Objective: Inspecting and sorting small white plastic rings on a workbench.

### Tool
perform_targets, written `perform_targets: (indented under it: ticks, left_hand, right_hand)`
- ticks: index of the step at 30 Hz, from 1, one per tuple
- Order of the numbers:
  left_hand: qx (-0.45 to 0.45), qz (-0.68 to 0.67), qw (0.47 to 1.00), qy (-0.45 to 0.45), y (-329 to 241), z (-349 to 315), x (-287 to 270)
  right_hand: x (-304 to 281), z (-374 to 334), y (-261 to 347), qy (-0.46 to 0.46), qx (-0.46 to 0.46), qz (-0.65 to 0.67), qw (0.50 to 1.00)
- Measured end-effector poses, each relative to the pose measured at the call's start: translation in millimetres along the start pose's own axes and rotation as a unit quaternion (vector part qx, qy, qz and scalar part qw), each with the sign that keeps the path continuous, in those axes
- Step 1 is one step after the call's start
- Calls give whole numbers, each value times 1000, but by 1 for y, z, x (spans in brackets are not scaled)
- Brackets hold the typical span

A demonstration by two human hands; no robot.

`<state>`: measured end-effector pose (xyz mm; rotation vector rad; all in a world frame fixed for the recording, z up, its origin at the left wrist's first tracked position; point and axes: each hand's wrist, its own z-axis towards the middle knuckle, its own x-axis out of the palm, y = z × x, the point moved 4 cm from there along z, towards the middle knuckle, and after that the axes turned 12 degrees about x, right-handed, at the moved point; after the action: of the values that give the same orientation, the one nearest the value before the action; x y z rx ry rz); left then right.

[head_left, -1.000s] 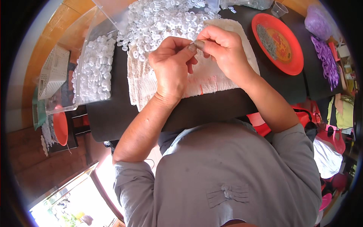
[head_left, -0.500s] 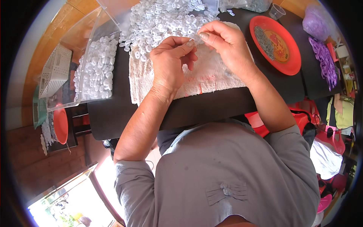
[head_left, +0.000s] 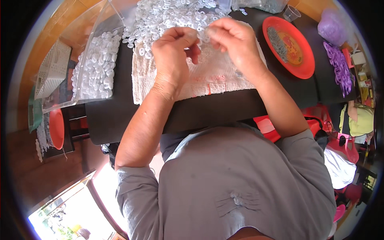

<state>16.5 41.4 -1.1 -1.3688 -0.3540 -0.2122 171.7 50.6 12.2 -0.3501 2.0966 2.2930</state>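
Note:
My left hand (head_left: 173,51) is pinched, thumb against fingertips, over the far part of a white towel (head_left: 216,74). Facing it, a small gap away, my right hand (head_left: 235,45) also has thumb and forefinger pressed together. Whatever either pinch holds is too small or blurred to make out. Just beyond both hands spreads a heap of small white oval plastic pieces (head_left: 164,16), each with a hole or recess, reaching onto the towel's far edge.
A clear plastic bin (head_left: 93,38) of similar white pieces stands at the left, beside a white perforated basket (head_left: 54,70). At the right, a red plate (head_left: 306,66) carries small grey metal pieces (head_left: 277,44). Beyond are a clear cup (head_left: 292,14) and purple strips (head_left: 340,68).
Both hands have shifted slightly up and left in the picture, still pinched and facing each other. The whole view has moved a little leftward too.

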Motion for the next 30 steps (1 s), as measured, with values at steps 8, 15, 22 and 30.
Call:
perform_targets:
  ticks: [8, 15, 22, 30]
  left_hand:
    - [35, -34, 990, -131, -8, 22, -37]
    - [7, -52, 992, -113, -4, 18, -33]
    - [-16, -48, 993, -107, -2, 13, -29]
    - [-18, -56, 994, -96, -1, 15, -26]
  right_hand:
    - [-11, 8, -8, -10, -66, -217, 974]
    - [17, 16, 0, -43, -107, -452, 885]
    - [35, 27, -5, -34, -79, -568, 818]
    - [35, 25, -5, -25, -134, -458, 878]
